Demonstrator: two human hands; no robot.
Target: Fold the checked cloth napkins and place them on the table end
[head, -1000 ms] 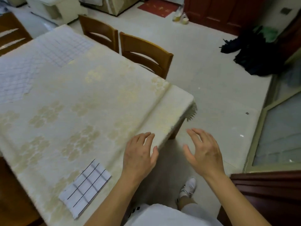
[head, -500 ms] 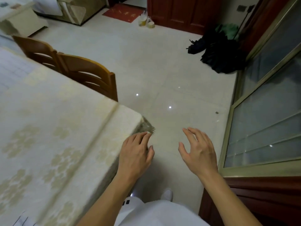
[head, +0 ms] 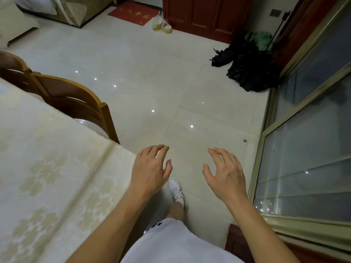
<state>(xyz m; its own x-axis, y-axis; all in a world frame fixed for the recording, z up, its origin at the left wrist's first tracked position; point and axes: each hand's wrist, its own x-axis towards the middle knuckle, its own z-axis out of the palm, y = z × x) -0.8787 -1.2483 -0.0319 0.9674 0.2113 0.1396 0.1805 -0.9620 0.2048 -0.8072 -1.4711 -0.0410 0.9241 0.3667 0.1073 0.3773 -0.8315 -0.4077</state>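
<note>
1. The left hand (head: 150,171) is held palm down with its fingers loosely spread and slightly bent; it grips nothing. It hovers just off the near corner of the table (head: 47,168), over the hanging edge of the tablecloth; whether it brushes the cloth cannot be told.
2. The right hand (head: 226,175) is likewise loose, fingers fanned and gently curved, thumb out to the side, holding nothing. It hangs over the bare floor (head: 152,76), well apart from the table.
3. No checked napkin shows in the head view, so where the napkins lie cannot be told from here; only the cream, flower-patterned tablecloth covers the visible part of the table.
4. Counted: two hands, both free; two wooden chairs (head: 76,99) tucked side by side along the table's far edge; one white shoe (head: 176,190) on the floor between the two forearms; one red mat (head: 133,13) by the dark red door (head: 205,14); two pale bags (head: 161,25) just beside that door; one heap of dark cloth (head: 250,69) with something green behind it, against the glass sliding door (head: 307,149).
5. Both forearms reach forward from the bottom of the view, roughly parallel, wrists level, the hands side by side at about the same height. White shorts (head: 171,243) fill the lower middle between the arms.
</note>
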